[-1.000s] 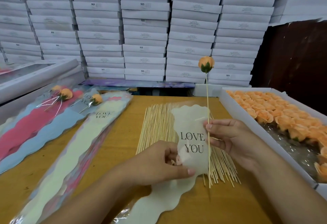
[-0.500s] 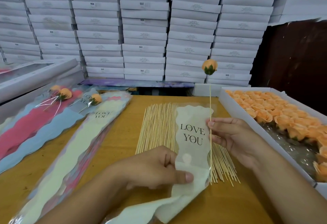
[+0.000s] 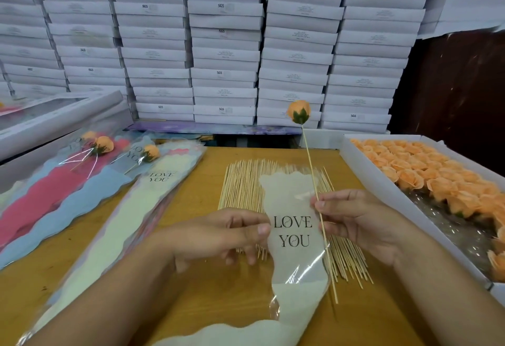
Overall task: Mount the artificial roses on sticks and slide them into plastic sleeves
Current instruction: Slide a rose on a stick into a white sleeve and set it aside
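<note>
An orange artificial rose (image 3: 299,112) sits on top of a thin wooden stick (image 3: 314,184) that stands nearly upright. My right hand (image 3: 352,217) pinches the stick at mid-length. My left hand (image 3: 221,235) pinches the left edge of a cream plastic sleeve (image 3: 293,239) printed "LOVE YOU", held just left of the stick. The sleeve's lower end trails onto the table toward me. The stick's lower part runs along the sleeve's right edge; I cannot tell whether it is inside.
A bundle of bare sticks (image 3: 246,187) lies on the wooden table (image 3: 207,299) under my hands. A white tray of orange roses (image 3: 426,179) is at right. Sleeved roses (image 3: 103,145) and a stack of spare sleeves (image 3: 114,217) lie at left. White boxes (image 3: 224,45) fill the back.
The sleeve has risen and straightened in my left hand, moving closer to the stick. The rose and stick have sunk a little and tilted slightly left at the top.
</note>
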